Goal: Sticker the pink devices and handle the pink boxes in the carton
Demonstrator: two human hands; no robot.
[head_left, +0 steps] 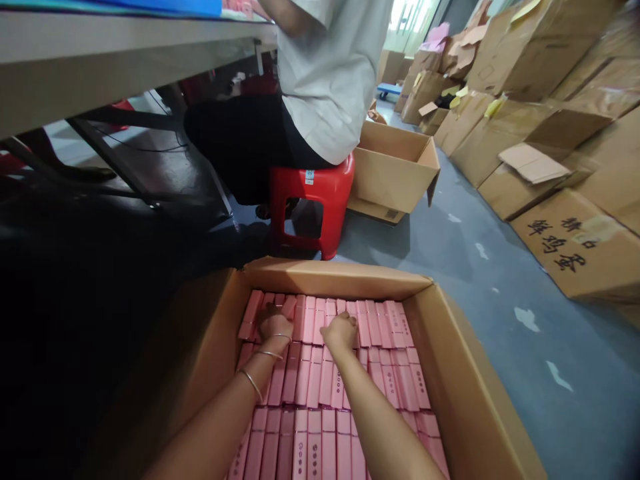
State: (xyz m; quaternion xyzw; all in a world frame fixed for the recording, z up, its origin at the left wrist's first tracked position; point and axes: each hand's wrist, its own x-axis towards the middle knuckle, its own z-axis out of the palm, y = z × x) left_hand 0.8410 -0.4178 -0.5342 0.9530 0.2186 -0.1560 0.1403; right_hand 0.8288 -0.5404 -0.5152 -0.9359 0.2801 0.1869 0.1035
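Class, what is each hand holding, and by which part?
Neither visibly grips anything: the left hand and right hand lie on the packed pink boxes.

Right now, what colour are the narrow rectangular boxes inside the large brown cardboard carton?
Pink: the narrow rectangular boxes show best in the head view.

An open carton (330,280) stands on the floor (500,280), with slim boxes (320,380) packed side by side in rows inside it and the left hand (273,327) and right hand (343,333) resting on them. Ahead, a co-worker (325,80) sits on a stool (313,200) beside the surface (100,67), which lies to the left. A second open carton (395,167) stands just right of the stool, and stacked cartons (530,133) line the right side of the floor.
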